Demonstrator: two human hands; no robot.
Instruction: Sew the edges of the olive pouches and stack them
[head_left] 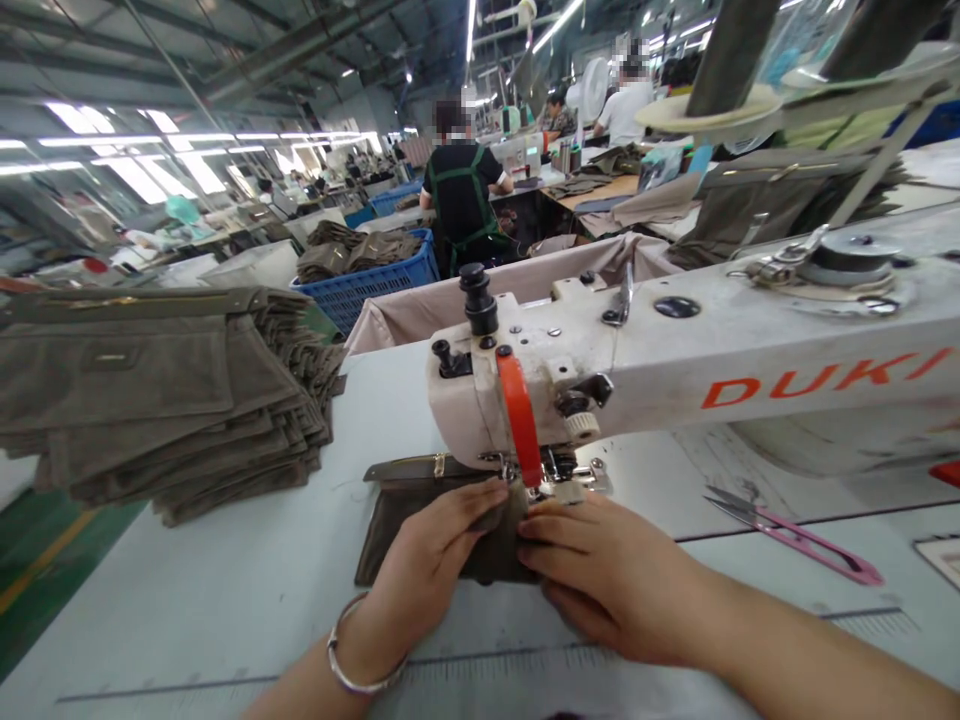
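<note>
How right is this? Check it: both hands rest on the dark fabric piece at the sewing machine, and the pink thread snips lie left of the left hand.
The side is wrong: the pink thread snips lie right of the right hand, as the head view shows. The rest stands.

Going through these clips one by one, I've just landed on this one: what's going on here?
A person has a dark olive-brown fabric piece at the head of a white sewing machine. The left grip, a bracelet at its wrist, rests on the piece; the right grip is at its right side. A stack of similar pieces sits to the left, and pink-handled snips lie to the right. Whether the machine is running can't be told.
</note>
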